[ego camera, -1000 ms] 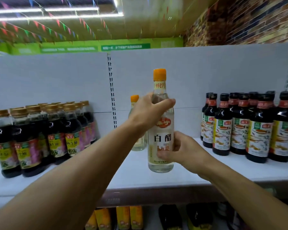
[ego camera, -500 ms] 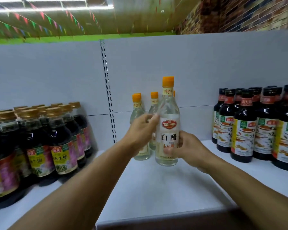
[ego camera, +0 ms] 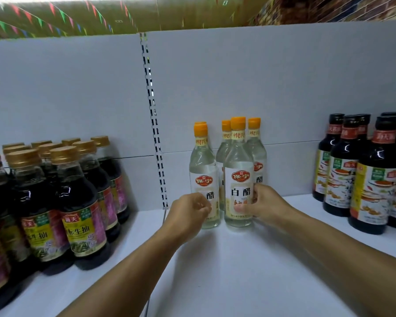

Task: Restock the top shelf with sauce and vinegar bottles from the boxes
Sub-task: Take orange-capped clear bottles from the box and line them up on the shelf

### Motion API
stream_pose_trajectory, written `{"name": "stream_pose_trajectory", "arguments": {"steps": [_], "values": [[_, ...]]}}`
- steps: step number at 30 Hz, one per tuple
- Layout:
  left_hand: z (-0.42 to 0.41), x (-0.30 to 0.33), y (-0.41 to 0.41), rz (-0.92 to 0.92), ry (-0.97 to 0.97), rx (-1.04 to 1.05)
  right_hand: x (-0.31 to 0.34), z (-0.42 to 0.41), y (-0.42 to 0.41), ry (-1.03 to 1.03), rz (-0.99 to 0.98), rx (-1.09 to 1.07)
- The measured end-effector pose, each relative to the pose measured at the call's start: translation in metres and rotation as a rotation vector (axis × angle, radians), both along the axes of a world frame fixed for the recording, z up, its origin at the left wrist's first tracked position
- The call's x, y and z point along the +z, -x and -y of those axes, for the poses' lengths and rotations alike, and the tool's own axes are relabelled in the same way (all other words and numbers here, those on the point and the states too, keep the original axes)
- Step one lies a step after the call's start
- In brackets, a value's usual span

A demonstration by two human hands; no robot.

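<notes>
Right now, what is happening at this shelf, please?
A person is restocking the white top shelf. The right hand grips a clear vinegar bottle with an orange cap, standing upright on the shelf. The left hand is curled in front of a second clear vinegar bottle. Dark sauce bottles stand on both sides.

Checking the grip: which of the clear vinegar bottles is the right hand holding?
The front-right vinegar bottle; the right hand wraps its label, nearest the camera.

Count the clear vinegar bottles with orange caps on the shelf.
5: front left, front right, one behind each, one far right rear. More may be hidden.
</notes>
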State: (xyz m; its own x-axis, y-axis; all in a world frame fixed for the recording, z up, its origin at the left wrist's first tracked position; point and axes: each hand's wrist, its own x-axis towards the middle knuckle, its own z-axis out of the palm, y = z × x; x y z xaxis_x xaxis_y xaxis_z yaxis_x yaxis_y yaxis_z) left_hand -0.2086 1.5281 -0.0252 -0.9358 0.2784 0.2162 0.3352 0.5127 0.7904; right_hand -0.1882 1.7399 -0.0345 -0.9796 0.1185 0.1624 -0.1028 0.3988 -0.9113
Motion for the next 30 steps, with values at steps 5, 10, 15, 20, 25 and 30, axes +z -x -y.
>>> {"name": "stream_pose_trajectory", "arguments": {"steps": [5,10,15,20,25,30], "values": [[-0.006,0.0,0.006,-0.044,0.067,-0.012,-0.004,0.0,0.009,-0.015,-0.008,0.018],[-0.007,-0.004,0.013,-0.033,0.034,0.011,-0.011,-0.001,0.017,-0.002,-0.012,0.025],[-0.01,-0.007,0.016,-0.037,0.016,0.006,-0.013,-0.003,0.022,-0.017,-0.005,0.041],[-0.012,-0.008,0.016,-0.045,0.025,0.024,-0.016,-0.005,0.026,-0.038,-0.001,0.04],[-0.011,-0.007,0.012,-0.035,0.031,0.016,-0.017,-0.004,0.028,-0.051,0.017,0.029],[-0.011,-0.004,0.005,-0.043,0.065,0.016,-0.016,0.0,0.024,-0.022,0.022,-0.013]]}}
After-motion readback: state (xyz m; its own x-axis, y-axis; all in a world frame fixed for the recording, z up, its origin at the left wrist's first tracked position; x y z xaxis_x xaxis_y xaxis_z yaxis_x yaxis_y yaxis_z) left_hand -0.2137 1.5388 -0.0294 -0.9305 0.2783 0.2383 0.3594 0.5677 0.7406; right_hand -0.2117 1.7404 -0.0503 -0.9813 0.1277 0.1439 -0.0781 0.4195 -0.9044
